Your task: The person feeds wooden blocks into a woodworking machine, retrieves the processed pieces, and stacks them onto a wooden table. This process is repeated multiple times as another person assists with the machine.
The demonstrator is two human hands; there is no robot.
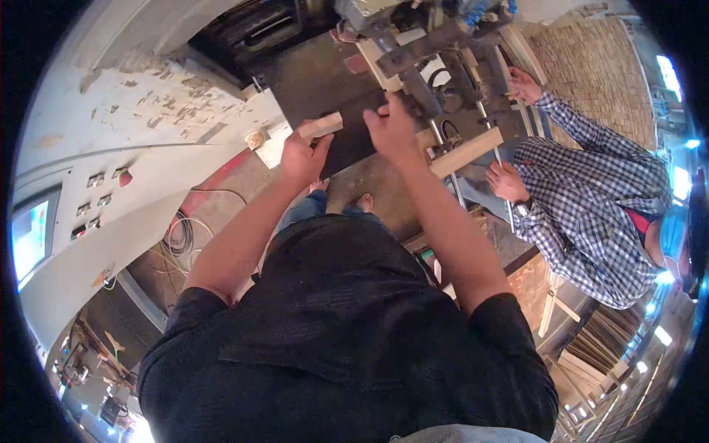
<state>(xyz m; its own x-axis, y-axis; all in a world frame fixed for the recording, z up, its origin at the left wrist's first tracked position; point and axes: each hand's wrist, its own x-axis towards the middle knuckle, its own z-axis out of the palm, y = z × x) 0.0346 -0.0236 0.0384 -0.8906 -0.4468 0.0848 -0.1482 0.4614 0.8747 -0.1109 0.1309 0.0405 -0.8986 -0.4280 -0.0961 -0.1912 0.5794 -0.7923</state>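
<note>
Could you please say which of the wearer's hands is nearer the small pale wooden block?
Left. The left hand holds the block; the right hand is apart, to its right.

count of hands belonging to the person: two, the left hand (299,164) and the right hand (395,134), at upper centre of the frame; short wood piece (323,127) at the left hand: one, though whether two are laid together cannot be told; bare feet: two, a left foot (318,186) and a right foot (366,201), at centre; co-worker (591,214) at right: one, with two hands, an upper hand (524,87) and a lower hand (507,181); face mask (673,235): one; light wood bar (467,153), right of centre: one; screen (35,232), far left: one; red button (125,177), left: one; stacked strips (604,338), lower right: many, too close-packed to count.
</note>
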